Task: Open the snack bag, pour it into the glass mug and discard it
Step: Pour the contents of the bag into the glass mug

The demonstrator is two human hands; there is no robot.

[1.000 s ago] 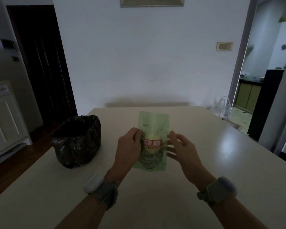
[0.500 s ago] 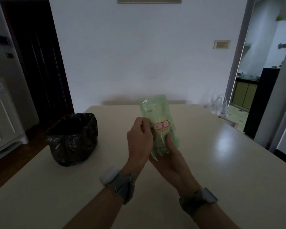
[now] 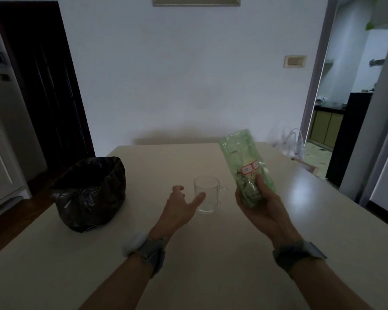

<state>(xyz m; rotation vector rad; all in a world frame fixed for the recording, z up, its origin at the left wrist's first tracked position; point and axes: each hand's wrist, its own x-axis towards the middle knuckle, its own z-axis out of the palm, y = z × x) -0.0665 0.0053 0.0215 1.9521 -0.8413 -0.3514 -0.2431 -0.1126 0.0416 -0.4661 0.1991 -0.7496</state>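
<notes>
- Right now the right hand is wrapped around the lower part of the green snack bag, thumb across its front, holding it upright above the table.
- Opposite it, the left hand holds nothing; its fingers are spread, the thumb just at the side of the glass mug.
- That mug stands upright on the table between the two hands, handle turned to the right.
- Further left on the table sits a black bin bag with its mouth open.
- Both wrists carry grey bands.
</notes>
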